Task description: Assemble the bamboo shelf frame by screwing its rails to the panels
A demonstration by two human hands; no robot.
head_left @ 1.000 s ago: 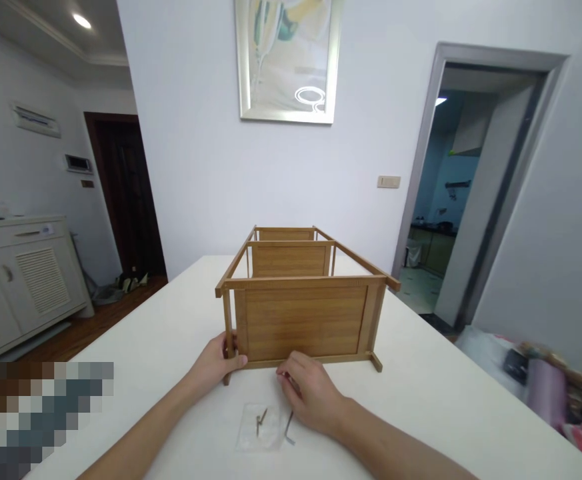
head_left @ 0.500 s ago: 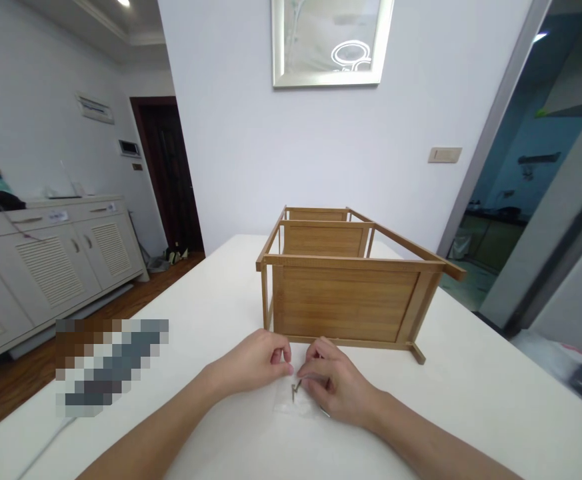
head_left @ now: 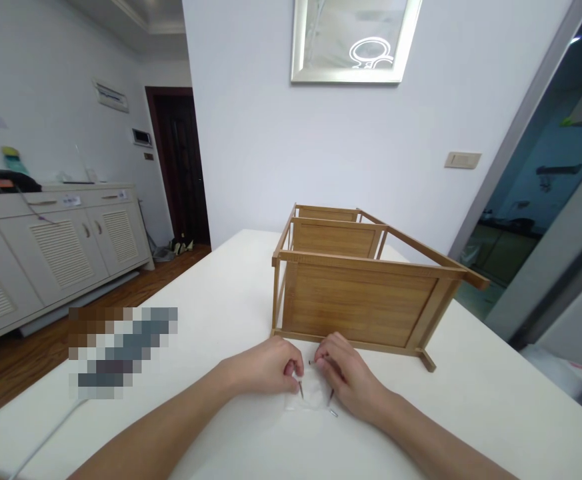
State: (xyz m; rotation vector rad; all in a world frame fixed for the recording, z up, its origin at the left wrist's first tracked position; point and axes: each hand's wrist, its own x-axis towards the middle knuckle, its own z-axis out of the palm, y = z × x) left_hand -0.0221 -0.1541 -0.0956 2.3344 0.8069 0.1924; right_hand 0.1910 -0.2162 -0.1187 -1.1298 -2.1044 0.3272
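Note:
A bamboo rack (head_left: pixel 361 297) lies on its side on the white table (head_left: pixel 221 300), its panel facing me. Just in front of it, both my hands meet over a small clear plastic bag (head_left: pixel 313 395). My left hand (head_left: pixel 268 367) has its fingers curled and pinches a small dark screw (head_left: pixel 301 389) at the bag's left edge. My right hand (head_left: pixel 348 377) is also curled, its fingertips pinching the bag's top edge. A metal hex key (head_left: pixel 331 404) lies under the right hand's palm, partly hidden.
White cabinets (head_left: pixel 45 247) line the left wall beyond a wooden floor. A dark door (head_left: pixel 178 167) stands at the back left and an open doorway (head_left: pixel 531 220) at the right. A white cable (head_left: pixel 45 443) lies across the table's near left corner.
My left hand let go of the rack's corner post and came to the bag. Both hands now pinch at the bag and a screw. The camera view shifted left.

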